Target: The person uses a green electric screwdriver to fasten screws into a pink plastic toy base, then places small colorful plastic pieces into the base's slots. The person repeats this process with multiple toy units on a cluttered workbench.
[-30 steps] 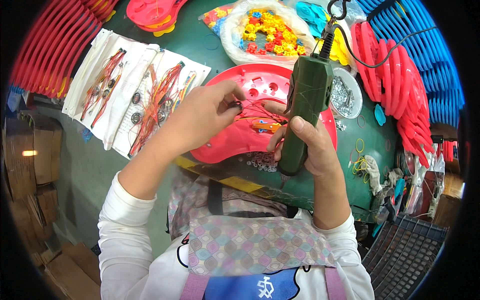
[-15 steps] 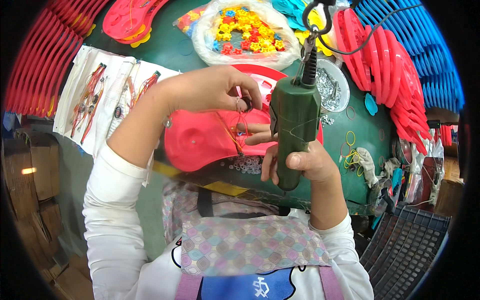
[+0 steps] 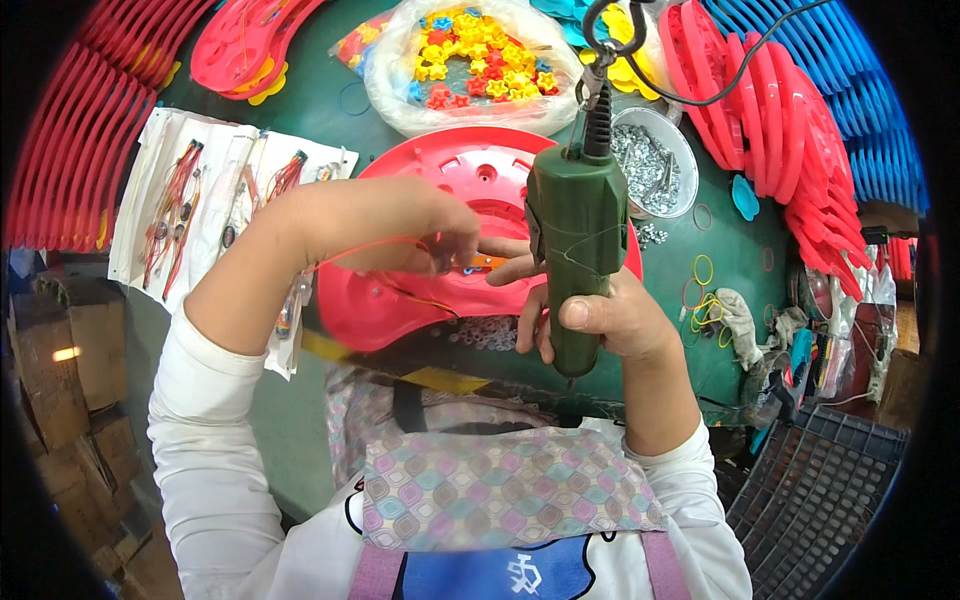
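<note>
A green electric screwdriver [image 3: 578,225] hangs upright from a hook, and my right hand [image 3: 625,315] is closed round its lower part. Two fingers of that hand stretch left past the tool, towards a small orange piece [image 3: 487,262] in a red plastic shell [image 3: 375,312]. Over the shell my left hand [image 3: 445,235] is bent down with curled fingers; what they pinch is hidden. A thin orange wire [image 3: 372,245] loops back from these fingers across the wrist. More thin wires [image 3: 425,300] lie in the shell's near part.
Behind the shell stands a clear bag of star-shaped pieces [image 3: 485,65]. A white bowl of screws [image 3: 655,165] is at the right, near stacked red parts [image 3: 765,120]. Wired components [image 3: 175,215] lie on white sheets at the left. Small clear washers [image 3: 485,333] sit by the table edge.
My left hand has come down and left into the shell; the small dark round part it held up is now out of sight. The screwdriver stays in my right hand, shifted slightly left.
</note>
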Motion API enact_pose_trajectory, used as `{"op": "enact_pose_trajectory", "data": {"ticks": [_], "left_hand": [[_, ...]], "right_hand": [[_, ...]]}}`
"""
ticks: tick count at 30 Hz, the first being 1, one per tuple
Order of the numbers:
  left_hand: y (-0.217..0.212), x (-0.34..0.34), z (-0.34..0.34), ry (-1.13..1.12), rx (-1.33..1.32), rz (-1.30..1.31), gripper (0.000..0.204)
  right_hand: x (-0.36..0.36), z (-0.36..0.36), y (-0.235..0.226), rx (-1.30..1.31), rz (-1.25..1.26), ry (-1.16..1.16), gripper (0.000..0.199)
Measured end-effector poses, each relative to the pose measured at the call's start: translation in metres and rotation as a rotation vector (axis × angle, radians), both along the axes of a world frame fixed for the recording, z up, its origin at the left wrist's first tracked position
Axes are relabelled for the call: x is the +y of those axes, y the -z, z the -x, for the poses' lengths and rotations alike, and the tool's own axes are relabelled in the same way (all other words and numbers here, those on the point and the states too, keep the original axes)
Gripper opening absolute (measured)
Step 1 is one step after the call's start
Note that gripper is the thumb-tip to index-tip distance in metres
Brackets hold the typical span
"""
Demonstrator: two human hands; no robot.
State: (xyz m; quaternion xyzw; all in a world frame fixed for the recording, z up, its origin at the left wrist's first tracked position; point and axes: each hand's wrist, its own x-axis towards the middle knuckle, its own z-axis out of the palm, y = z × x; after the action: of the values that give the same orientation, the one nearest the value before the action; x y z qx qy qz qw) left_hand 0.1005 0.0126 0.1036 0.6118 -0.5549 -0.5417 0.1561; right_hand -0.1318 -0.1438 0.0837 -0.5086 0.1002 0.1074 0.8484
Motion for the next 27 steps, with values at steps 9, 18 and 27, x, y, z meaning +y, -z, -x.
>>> {"op": "enact_pose_trajectory", "data": {"ticks": [9, 18, 27], "left_hand": [[0.02, -0.019, 0.0, -0.333, 0.469, 0.337, 0.028], [0.078, -0.074, 0.021, -0.436, 0.038, 0.647, 0.018], [0.105, -0.09, 0.034, -0.362, -0.413, 0.962, 0.02]], "right_hand": [[0.006, 0.001, 0.01, -0.023, -0.153, -0.08, 0.091], [-0.028, 0.027, 0.006, -0.041, 0.082, 0.289, 0.088], [-0.052, 0.054, 0.015, -0.102, 0.053, 0.5, 0.08]]}}
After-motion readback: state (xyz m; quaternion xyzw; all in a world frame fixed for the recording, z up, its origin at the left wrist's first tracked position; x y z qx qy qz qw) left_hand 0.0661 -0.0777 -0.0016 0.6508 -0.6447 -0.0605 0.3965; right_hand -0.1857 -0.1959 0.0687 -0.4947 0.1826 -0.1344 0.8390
